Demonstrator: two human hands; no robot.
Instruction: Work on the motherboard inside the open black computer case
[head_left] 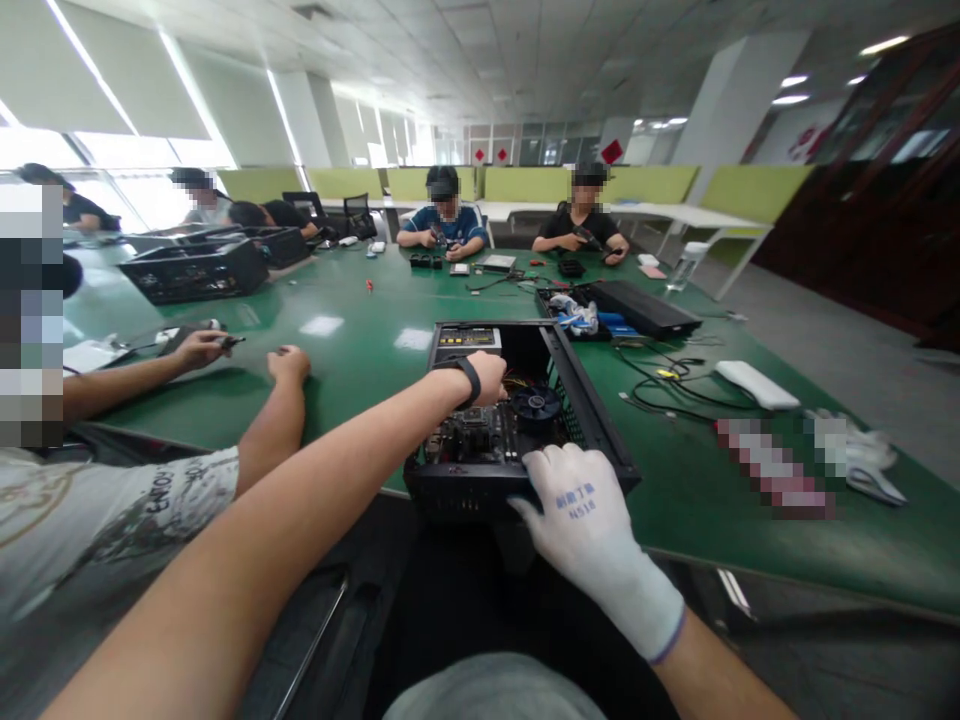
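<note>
An open black computer case [592, 400] lies in front of me at the table's near edge. Inside it I see a power supply [469, 342], a motherboard [472, 420] and a round black cooling fan [535, 403]. My left hand [486, 380], bare with a black wristband, reaches into the case beside the fan, near some coloured wires [517, 380]. Its fingers are curled, and what they hold, if anything, is hidden. My right hand [574, 500] wears a white glove and grips the near rim of the case, thumb on the outer side.
On the green table [352, 300], cables [660, 380] and a white box-shaped object [757, 385] lie to the right, with another glove [862, 455] beyond. A second black case [637, 310] stands behind. A co-worker's hands [289, 362] are close on my left; others sit across.
</note>
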